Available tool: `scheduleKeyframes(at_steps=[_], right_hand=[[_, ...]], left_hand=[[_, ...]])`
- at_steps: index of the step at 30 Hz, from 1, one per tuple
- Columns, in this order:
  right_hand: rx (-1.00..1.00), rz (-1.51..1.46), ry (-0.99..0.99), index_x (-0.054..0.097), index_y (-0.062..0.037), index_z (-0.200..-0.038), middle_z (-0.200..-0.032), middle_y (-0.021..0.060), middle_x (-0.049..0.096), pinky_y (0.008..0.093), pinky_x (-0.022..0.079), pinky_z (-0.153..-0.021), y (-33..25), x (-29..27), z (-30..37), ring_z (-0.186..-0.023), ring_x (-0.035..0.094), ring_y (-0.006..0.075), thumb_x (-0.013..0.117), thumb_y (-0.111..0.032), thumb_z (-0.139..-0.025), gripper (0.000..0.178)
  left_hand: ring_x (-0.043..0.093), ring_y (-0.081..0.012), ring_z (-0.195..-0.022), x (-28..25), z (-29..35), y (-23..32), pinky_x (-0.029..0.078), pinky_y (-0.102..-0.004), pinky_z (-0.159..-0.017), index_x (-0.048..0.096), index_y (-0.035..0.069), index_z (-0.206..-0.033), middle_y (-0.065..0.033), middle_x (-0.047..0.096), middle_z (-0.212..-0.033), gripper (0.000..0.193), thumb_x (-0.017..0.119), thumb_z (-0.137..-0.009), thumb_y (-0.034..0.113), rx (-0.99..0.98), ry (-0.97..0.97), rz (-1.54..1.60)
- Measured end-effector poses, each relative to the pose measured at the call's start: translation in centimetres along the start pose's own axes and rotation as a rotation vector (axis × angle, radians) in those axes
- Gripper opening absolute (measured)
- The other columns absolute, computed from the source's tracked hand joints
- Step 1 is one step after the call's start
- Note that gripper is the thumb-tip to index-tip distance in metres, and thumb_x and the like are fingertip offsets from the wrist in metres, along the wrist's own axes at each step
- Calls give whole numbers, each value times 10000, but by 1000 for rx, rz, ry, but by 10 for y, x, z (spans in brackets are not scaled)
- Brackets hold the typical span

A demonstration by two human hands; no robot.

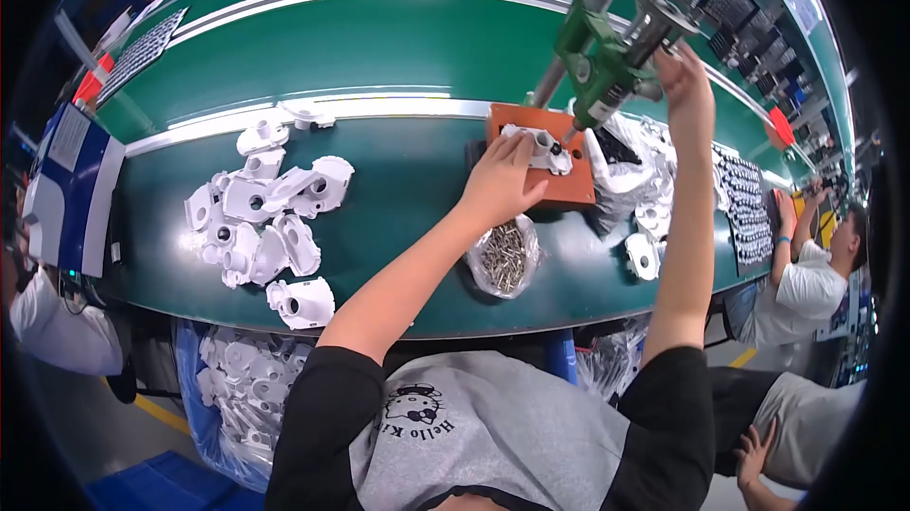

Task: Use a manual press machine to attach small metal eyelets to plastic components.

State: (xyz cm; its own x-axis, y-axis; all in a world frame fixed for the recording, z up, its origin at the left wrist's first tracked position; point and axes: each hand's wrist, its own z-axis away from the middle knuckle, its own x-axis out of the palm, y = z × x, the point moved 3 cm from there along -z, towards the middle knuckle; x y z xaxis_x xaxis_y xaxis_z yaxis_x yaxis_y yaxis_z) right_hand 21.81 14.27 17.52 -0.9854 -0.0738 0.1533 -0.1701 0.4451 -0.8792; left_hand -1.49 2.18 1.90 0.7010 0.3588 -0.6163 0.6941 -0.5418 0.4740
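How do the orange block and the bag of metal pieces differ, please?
The orange block is boxy and opaque; the bag is rounded and see-through. The block bears a white part, with the left hand on it; the bag holds metal pieces. Both are on the green table.

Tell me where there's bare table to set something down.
The green tabletop is bare between the pile of white parts and the orange block, and left of the pile, toward the blue-and-white machine. Around the block it's crowded: left hand, metal pieces, plastic bag.
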Motion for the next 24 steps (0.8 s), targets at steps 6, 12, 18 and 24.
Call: scheduleKeyframes(at_steps=[6, 12, 18, 24], right_hand=[[-43, 748, 43, 629, 43, -1016, -1001, 95, 656, 303, 446, -867, 10, -69, 173, -942, 592, 185, 535, -52, -890, 184], [-86, 1072, 102, 619, 13, -931, -1001, 134, 629, 367, 439, -869, 56, -116, 269, -969, 565, 285, 550, -6, -840, 116], [-80, 1137, 138, 627, 6, -919, -1048, 134, 608, 384, 442, -874, 69, -104, 288, -1023, 539, 300, 559, 26, -817, 125], [-110, 1279, 197, 620, -5, -978, -1151, 135, 590, 397, 414, -919, 63, -105, 287, -1081, 515, 306, 573, -18, -818, 167]], left_hand=[[450, -395, -1220, 0, -23, -25, 305, -494, -1058, 500, -34, -1202, -244, 537, -1233, 624, 663, -739, 351, -22, 21, -77], [525, -313, -1190, -27, -86, 6, 397, -447, -992, 536, 126, -1176, -142, 624, -1155, 571, 690, -691, 386, -149, -505, -208], [661, -273, -942, -37, -73, -75, 518, -375, -802, 565, 115, -1187, -149, 665, -1047, 649, 758, -683, 475, -422, -401, 87], [657, -214, -793, -70, -33, -205, 519, -323, -628, 475, 17, -1166, -195, 631, -969, 619, 780, -718, 315, -893, -5, 405]])
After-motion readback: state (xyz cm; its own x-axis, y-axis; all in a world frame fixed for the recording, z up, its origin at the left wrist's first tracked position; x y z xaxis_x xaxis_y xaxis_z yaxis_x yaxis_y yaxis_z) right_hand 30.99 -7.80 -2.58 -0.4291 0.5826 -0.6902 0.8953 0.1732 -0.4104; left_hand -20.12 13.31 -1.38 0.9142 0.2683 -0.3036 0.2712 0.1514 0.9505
